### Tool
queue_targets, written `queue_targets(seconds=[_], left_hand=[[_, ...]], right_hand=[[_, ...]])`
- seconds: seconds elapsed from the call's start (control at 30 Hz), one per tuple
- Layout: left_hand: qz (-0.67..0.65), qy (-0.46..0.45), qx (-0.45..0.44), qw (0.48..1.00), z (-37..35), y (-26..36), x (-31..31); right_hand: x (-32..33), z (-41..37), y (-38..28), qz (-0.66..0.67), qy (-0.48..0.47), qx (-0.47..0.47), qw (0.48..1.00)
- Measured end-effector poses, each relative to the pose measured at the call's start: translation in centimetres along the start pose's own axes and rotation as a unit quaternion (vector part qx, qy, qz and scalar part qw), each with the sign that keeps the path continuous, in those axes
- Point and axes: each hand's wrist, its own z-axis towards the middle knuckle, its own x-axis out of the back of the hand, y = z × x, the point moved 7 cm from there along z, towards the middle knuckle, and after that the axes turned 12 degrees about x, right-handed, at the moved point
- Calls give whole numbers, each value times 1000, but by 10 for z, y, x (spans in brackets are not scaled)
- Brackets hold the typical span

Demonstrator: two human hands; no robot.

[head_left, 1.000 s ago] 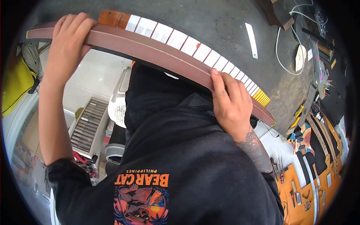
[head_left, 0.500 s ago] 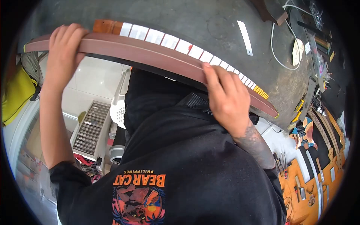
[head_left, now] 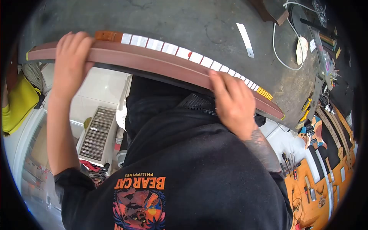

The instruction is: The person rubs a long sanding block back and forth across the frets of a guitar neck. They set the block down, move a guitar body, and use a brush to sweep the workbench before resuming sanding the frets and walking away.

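Note:
A long reddish-brown sanding beam (head_left: 149,63) with yellowish ends lies along the bench's near edge, bowed by the wide lens. My left hand (head_left: 73,57), a little blurred, wraps over it near the left end, fingers on top and thumb on the near side. My right hand (head_left: 234,101) grips the beam right of the middle, fingertips on its upper edge. Just behind the beam shows a guitar neck (head_left: 109,36), its fretboard covered with white tape between the frets and yellow tape at the right end. The beam hides the neck's near side.
On the grey bench (head_left: 184,19) lie a thin white metal strip (head_left: 245,40), a white cable (head_left: 275,46) and a yellow cutter (head_left: 306,109). Hand tools hang on an orange board (head_left: 303,191) at right. A yellow bag (head_left: 19,103) is at far left.
My left hand has shifted slightly right along the beam. My right hand keeps nearly the same place. The whole view has tilted a little.

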Motion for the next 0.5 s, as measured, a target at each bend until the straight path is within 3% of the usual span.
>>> queue_targets(seconds=[0.1,0.17,0.27,0.37,0.47,0.5], left_hand=[[2,-21,-16,1000,4,2,2],[-7,-40,-40,998,16,56,-10],[-63,2,-71,995,33,138,-7],[-22,-45,-48,998,35,117,-6],[-31,-86,20,996,24,23,-4],[-11,-29,1,1000,22,3,6]], right_hand=[[5,-10,3,12,-6,-35,999],[13,-61,28,-20,-18,-56,998],[35,-106,57,-10,-26,-74,997],[32,-99,58,-7,-7,-59,998],[9,-22,29,-6,26,-19,999],[5,3,20,4,35,-20,999]])
